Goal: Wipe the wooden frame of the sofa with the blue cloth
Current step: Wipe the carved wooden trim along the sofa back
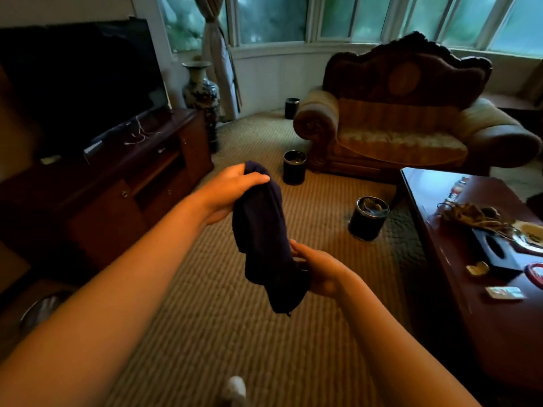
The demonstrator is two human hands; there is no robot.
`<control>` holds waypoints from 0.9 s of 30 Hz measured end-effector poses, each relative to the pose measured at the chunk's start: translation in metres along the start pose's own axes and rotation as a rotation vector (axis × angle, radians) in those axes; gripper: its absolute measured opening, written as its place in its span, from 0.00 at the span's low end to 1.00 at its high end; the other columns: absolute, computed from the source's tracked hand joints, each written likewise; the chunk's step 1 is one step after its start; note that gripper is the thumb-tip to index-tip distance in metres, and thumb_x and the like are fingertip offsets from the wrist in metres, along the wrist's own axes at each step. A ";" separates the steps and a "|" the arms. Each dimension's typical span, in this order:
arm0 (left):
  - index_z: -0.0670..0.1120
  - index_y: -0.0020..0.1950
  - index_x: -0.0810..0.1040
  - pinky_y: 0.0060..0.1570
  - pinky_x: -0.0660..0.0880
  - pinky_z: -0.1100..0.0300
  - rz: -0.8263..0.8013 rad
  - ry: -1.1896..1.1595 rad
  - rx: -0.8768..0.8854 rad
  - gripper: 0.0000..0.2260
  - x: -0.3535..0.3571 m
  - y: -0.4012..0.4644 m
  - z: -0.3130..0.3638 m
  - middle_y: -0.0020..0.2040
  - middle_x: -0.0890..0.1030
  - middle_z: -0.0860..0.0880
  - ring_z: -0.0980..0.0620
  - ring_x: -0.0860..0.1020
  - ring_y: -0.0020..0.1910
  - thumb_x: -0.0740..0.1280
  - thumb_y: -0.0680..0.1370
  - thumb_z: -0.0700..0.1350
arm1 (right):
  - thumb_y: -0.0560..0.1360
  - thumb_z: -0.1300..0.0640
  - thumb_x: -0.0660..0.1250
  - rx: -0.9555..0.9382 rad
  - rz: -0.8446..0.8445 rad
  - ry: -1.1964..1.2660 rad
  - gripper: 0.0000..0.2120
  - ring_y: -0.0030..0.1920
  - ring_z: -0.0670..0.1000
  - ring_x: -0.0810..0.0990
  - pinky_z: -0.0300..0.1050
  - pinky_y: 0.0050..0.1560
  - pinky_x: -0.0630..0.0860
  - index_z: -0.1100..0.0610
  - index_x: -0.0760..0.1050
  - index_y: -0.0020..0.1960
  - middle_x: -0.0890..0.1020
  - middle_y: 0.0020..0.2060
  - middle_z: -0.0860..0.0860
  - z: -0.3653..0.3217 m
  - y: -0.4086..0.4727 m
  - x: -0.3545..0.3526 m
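Head camera: a person stands on a striped carpet (235, 333) in a dim sitting room, holding a dark blue cloth (264, 236) in the air between both hands, well apart from the sofa (405, 127) across the room. No wiping appears to have begun; the carved dark wooden frame (408, 69) crowning the sofa's back is untouched by hand or cloth, and the whole job looks to lie ahead, starting with the walk over.

The left hand (226, 192) grips the bunched upper end of the cloth, thumb laid over the top of the fabric and fingers curled behind it. The right hand (317, 271) holds the lower part, fingertips (296, 248) pressed against the fabric's edge and the palm cupped behind it; how tightly it closes is partly hidden by the cloth. The cloth hangs slack and crumpled from one hand to the other, a loose tail drooping below the right hand.

Between the person and the sofa stand three small black bins, the nearest (368, 217) beside a dark wooden coffee table (440, 274) at right. A television (79, 83) on a low cabinet (141, 177) fills the left.
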State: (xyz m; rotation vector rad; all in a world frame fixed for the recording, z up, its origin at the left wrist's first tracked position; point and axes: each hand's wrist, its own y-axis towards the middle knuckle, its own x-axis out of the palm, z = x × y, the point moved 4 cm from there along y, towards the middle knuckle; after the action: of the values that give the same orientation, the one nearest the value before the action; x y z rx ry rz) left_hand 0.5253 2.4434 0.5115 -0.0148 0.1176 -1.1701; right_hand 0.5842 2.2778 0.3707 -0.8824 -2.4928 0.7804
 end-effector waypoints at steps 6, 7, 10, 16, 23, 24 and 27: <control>0.47 0.47 0.77 0.54 0.75 0.55 -0.116 0.199 0.000 0.05 -0.073 0.094 0.017 0.46 0.81 0.47 0.52 0.80 0.46 0.62 0.79 0.42 | 0.74 0.59 0.69 -0.186 0.167 -0.183 0.13 0.47 0.51 0.81 0.43 0.44 0.78 0.58 0.76 0.58 0.82 0.48 0.54 -0.082 0.090 0.019; 0.48 0.47 0.78 0.53 0.76 0.54 -0.178 0.267 0.017 0.05 -0.084 0.110 0.022 0.45 0.82 0.48 0.51 0.80 0.47 0.63 0.79 0.42 | 0.73 0.61 0.70 -0.251 0.194 -0.174 0.16 0.47 0.50 0.81 0.42 0.44 0.77 0.57 0.74 0.60 0.81 0.49 0.53 -0.105 0.103 0.027; 0.46 0.49 0.78 0.49 0.77 0.59 -0.408 0.526 0.062 0.03 -0.105 0.158 0.033 0.46 0.83 0.48 0.53 0.81 0.48 0.66 0.78 0.42 | 0.69 0.62 0.73 -0.466 0.250 -0.215 0.35 0.61 0.52 0.73 0.52 0.59 0.74 0.54 0.61 0.72 0.72 0.61 0.48 -0.172 0.144 0.052; 0.49 0.54 0.77 0.53 0.76 0.59 -0.574 0.782 0.088 0.13 -0.137 0.256 0.041 0.51 0.82 0.52 0.55 0.80 0.52 0.74 0.72 0.44 | 0.71 0.67 0.67 -0.633 0.343 -0.301 0.06 0.42 0.50 0.79 0.47 0.43 0.76 0.62 0.76 0.47 0.81 0.39 0.55 -0.259 0.215 0.054; 0.45 0.46 0.77 0.46 0.71 0.52 -0.423 1.352 0.093 0.06 -0.153 0.414 0.021 0.44 0.78 0.45 0.45 0.77 0.46 0.65 0.73 0.36 | 0.72 0.68 0.65 -0.670 0.360 -0.073 0.10 0.34 0.46 0.72 0.38 0.35 0.68 0.55 0.71 0.41 0.74 0.33 0.50 -0.349 0.309 -0.032; 0.46 0.39 0.75 0.40 0.69 0.53 -0.382 1.276 0.062 0.08 -0.153 0.438 0.021 0.37 0.76 0.46 0.45 0.76 0.40 0.62 0.73 0.34 | 0.72 0.69 0.65 -0.700 0.348 -0.082 0.10 0.35 0.46 0.74 0.39 0.37 0.70 0.55 0.72 0.43 0.75 0.34 0.50 -0.365 0.322 -0.045; 0.43 0.35 0.73 0.33 0.61 0.56 -0.302 1.033 -0.032 0.10 -0.147 0.505 0.031 0.31 0.70 0.46 0.49 0.67 0.31 0.58 0.72 0.31 | 0.71 0.70 0.67 -0.743 0.296 -0.219 0.12 0.38 0.45 0.76 0.37 0.41 0.74 0.59 0.75 0.52 0.78 0.38 0.49 -0.411 0.359 -0.087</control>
State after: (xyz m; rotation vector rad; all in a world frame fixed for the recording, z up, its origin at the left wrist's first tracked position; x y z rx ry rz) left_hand 0.9352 2.7741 0.5175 0.5656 1.0737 -1.3772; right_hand 1.0207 2.6057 0.4541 -1.4982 -2.9259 -0.0163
